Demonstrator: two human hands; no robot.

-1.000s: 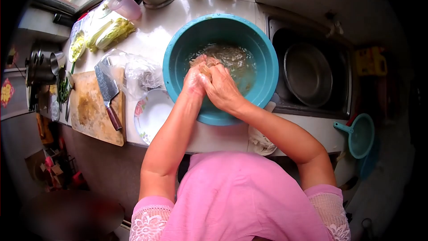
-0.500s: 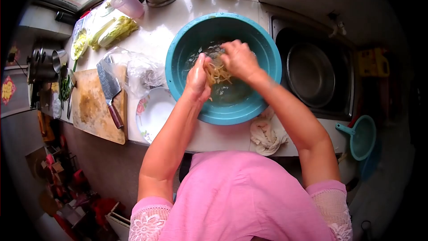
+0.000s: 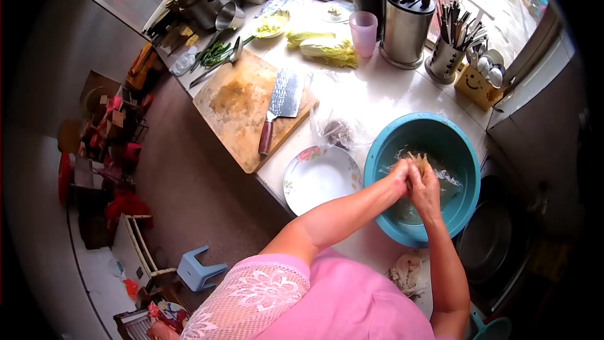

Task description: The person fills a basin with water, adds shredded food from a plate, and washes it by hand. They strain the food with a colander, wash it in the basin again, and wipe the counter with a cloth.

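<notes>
My left hand and my right hand are pressed together over the teal plastic basin. Both are closed around a bunch of pale yellowish strands, whose ends poke out beyond the fingers. The kind of strand cannot be made out. Cloudy water lies in the basin below my hands. To the left of the basin sits a white plate with a floral rim, and behind it a crumpled clear plastic bag with something dark in it.
A cleaver lies on the wooden cutting board. Napa cabbage, a pink cup and a knife block stand farther back. A rag lies near the counter edge; the sink is at right.
The view has swung left, so the basin appears farther right. My right hand, apart from the left before, has come against it, and both now squeeze the strands together.
</notes>
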